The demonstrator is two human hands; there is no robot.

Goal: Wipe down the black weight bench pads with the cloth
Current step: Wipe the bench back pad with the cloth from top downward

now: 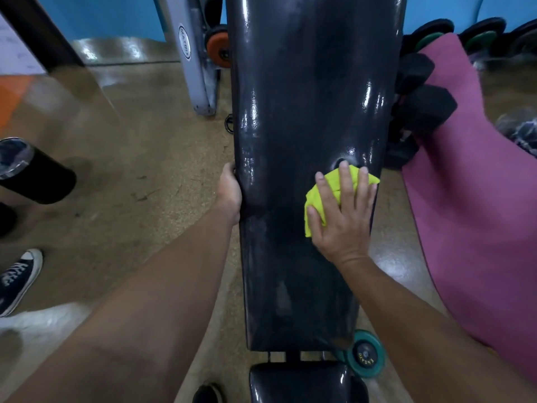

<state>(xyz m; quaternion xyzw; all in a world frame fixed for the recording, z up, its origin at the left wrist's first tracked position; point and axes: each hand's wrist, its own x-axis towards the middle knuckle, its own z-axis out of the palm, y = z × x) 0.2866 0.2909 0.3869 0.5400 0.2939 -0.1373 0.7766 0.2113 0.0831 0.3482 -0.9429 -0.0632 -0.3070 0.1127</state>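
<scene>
The long pad (305,112) of the bench runs up the middle of the view, glossy black, with light reflections along both edges. All positions below are given relative to this pad.

Right hand (341,216): lies flat on the pad's right half, near its right edge. The fingers (345,181) are straight and spread, pressing the cloth (316,199) against the pad surface; they are not curled round it. The cloth is yellow-green and bunched under the palm, showing between and beside the fingers.

Left hand (231,193): sits at the pad's left edge, level with the cloth. The fingers wrap over the edge and grip it; the fingertips go out of sight round the side.

Seat pad (302,382): a second black pad, just beyond the long pad's near end, separated from it by a narrow gap with frame bars visible.

Other items:
- Teal plate (367,356): on the floor at the pad's near right corner.
- Pink mat (470,199): to the right of the pad.
- Black dumbbells (424,106): between the pad's right edge and the mat.
- Grey frame (194,62): to the left of the pad's far part, with an orange plate (219,49) behind it.
- Black cylinder (32,173): well left of the pad.
- Sneaker (19,280): well left of the pad, nearer the viewer than the cylinder.
</scene>
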